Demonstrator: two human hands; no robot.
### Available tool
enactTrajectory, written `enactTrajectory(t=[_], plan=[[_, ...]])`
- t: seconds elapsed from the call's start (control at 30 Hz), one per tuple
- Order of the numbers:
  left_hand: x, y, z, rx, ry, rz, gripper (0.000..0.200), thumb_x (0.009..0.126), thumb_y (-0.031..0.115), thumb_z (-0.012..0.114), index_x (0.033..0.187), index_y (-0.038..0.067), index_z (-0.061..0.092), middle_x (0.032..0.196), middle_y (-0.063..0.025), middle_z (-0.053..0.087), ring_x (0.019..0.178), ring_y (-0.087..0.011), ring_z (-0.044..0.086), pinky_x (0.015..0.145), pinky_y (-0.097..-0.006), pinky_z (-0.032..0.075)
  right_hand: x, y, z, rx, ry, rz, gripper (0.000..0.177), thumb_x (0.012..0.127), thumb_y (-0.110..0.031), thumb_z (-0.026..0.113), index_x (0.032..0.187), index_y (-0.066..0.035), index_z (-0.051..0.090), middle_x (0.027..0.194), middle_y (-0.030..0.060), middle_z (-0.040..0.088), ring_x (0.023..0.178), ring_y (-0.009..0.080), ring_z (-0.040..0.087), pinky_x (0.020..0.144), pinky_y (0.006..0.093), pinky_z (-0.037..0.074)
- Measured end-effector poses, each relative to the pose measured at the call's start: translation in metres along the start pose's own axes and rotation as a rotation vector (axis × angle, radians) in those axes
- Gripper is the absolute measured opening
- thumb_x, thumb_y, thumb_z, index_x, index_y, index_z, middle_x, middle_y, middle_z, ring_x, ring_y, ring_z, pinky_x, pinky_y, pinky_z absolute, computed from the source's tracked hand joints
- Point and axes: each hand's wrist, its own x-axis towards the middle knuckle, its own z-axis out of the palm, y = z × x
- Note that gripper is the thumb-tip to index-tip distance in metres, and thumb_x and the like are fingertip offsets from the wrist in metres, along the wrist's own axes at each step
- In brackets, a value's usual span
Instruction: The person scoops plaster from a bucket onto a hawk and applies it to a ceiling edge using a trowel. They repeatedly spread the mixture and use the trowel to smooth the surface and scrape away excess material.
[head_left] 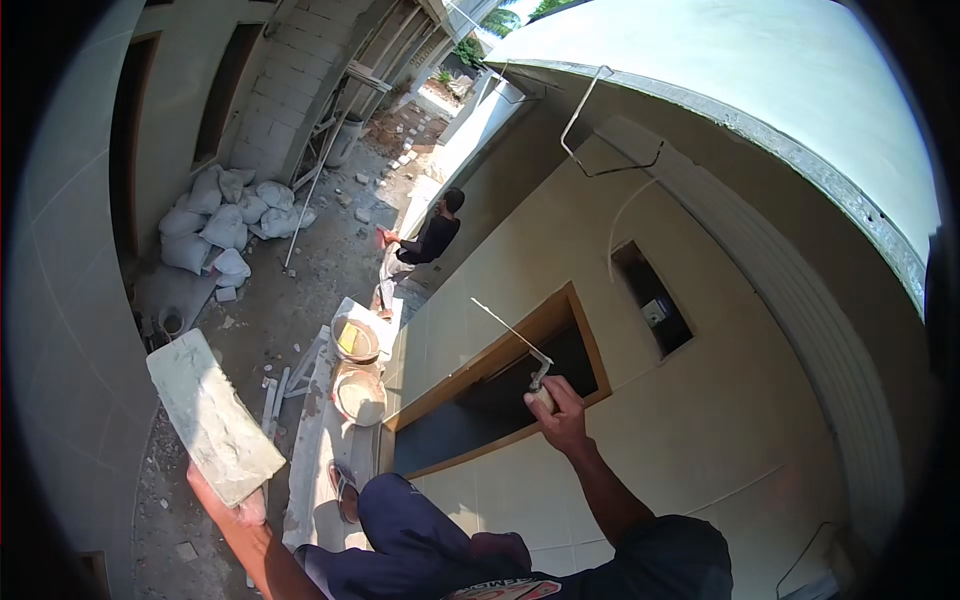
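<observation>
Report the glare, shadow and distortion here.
Head view: the slab at upper right is glaringly bright; sun and shade both fall on the board; the framed opening is dark inside; the left wall curves, and the corners go black.

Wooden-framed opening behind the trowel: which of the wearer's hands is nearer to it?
Right. The right hand, holding the trowel, overlaps the opening in view, near its lower right corner; the left hand, supporting the board, is well off to its left.

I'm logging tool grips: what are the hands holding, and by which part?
The left hand holds a rectangular board from beneath, at its near end; the right hand grips a trowel by its handle.
</observation>
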Motion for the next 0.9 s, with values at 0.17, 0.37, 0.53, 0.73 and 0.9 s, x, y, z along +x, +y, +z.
enactTrajectory(t=[0.17,0.37,0.53,0.73,0.9], plan=[[-0.014,-0.028,-0.008,0.282,-0.031,-0.005,0.04,0.097,0.024,0.044,0.128,0.0,0.051,0.12,-0.0113,0.061,0.106,-0.0246,0.061,0.09,-0.0386,0.051,0.023,-0.013,-0.092,-0.047,0.182,0.23,0.028,0.09,-0.01,0.062,0.114,0.004,0.059,0.083,0.0024,0.056,0.069,0.0078,0.049,0.061,0.022,0.043],[-0.018,-0.064,0.018,0.048,-0.058,-0.256,0.039,0.097,0.022,0.042,0.13,0.002,0.049,0.122,-0.0119,0.06,0.106,-0.0248,0.061,0.091,-0.0395,0.05,0.141,-0.027,-0.129,-0.441,0.347,-0.037,0.032,0.092,-0.013,0.062,0.119,0.003,0.058,0.093,0.0092,0.062,0.082,0.0135,0.059,0.072,0.0284,0.048],[-0.029,-0.086,0.029,0.039,-0.077,-0.285,0.043,0.095,0.018,0.04,0.135,0.003,0.042,0.127,-0.016,0.055,0.109,-0.0299,0.06,0.093,-0.0429,0.05,0.196,-0.021,-0.155,-0.506,0.409,-0.097,0.03,0.089,-0.013,0.064,0.113,0.003,0.058,0.089,0.0143,0.061,0.078,0.0271,0.061,0.069,0.0373,0.049],[-0.044,-0.096,0.047,0.039,-0.129,-0.391,0.049,0.09,0.011,0.036,0.138,0.004,0.038,0.126,-0.0156,0.056,0.107,-0.0288,0.062,0.091,-0.0431,0.053,0.149,-0.062,-0.175,-0.48,0.449,0.012,0.035,0.09,-0.016,0.065,0.117,0.004,0.06,0.086,0.0075,0.063,0.075,0.0104,0.057,0.068,0.0255,0.047],[-0.047,-0.103,0.055,0.072,-0.161,-0.445,0.044,0.093,0.013,0.036,0.136,0.005,0.041,0.125,-0.0149,0.056,0.107,-0.0282,0.062,0.091,-0.043,0.053,0.116,-0.072,-0.179,-0.429,0.424,-0.093,0.027,0.087,-0.011,0.067,0.11,0.002,0.061,0.081,0.0058,0.057,0.066,0.0123,0.053,0.057,0.0273,0.043]])
